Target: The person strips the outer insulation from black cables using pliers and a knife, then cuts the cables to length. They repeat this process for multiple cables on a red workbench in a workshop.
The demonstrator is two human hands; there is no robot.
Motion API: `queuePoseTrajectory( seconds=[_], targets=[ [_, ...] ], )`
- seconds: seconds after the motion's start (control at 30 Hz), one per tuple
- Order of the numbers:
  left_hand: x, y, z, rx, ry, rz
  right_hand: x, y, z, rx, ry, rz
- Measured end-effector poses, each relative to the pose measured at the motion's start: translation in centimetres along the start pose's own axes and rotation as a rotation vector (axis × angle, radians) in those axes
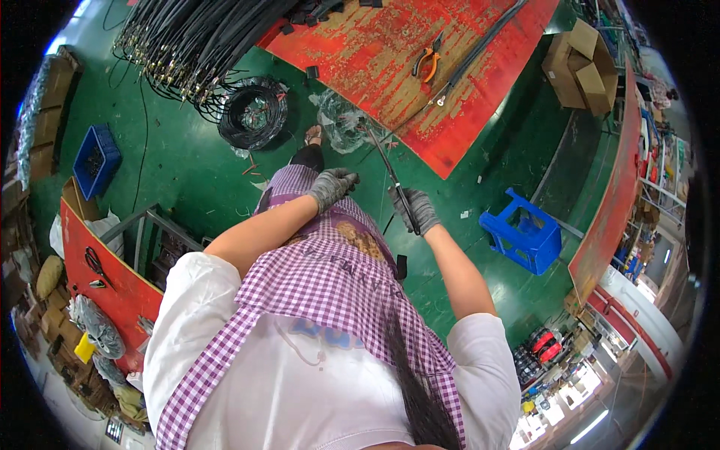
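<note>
From the head view, the right hand point(417, 211), in a grey glove, is clenched around a thin black cable point(390, 171) that rises toward the red table point(390, 52). The left hand point(331, 187) is curled closed beside it, apart from the cable. Below is a green floor point(172, 165) with a blue stool point(523, 231).

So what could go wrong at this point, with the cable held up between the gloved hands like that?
The right hand grips a thin black cable whose free length angles toward the red worktable; it could whip or snag on the clear plastic bag below. The left hand looks closed with no clear hold on the cable, so one-handed control may slip. The coiled cable bundle near the feet is a trip hazard.
</note>
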State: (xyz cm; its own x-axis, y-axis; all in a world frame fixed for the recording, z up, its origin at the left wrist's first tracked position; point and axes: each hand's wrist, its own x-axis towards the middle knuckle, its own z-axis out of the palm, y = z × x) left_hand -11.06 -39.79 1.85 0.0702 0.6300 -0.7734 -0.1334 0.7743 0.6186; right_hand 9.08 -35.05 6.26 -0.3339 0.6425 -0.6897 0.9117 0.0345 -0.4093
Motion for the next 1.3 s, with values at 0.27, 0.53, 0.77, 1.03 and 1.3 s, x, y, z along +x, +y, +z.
queuePoseTrajectory(
  seconds=[0.27, 0.53, 0.77, 1.03, 1.3],
  targets=[
    [0.4, -0.9, -0.1, 0.183, -0.034, 0.187, 13.5, -7.1, -5.4, 0.136, 0.527, -0.042],
    [-2.4, 13.5, 0.0, -0.318, -0.148, 0.258, 17.1, -9.8, -7.6, 0.279, 0.670, -0.372],
    [12.9, 19.9, 6.8, 0.857, -0.254, 0.475, 3.9, -6.4, -4.5, 0.168, 0.727, -0.135],
    [31.7, 21.2, 15.8, 1.413, 0.394, 0.707, -2.4, -6.1, 5.8, 0.676, 0.576, 0.179],
    [22.1, 31.0, 15.7, -0.396, -0.603, -0.236, -2.0, -4.8, 9.4, 0.801, 0.774, 0.342]
  ],
)
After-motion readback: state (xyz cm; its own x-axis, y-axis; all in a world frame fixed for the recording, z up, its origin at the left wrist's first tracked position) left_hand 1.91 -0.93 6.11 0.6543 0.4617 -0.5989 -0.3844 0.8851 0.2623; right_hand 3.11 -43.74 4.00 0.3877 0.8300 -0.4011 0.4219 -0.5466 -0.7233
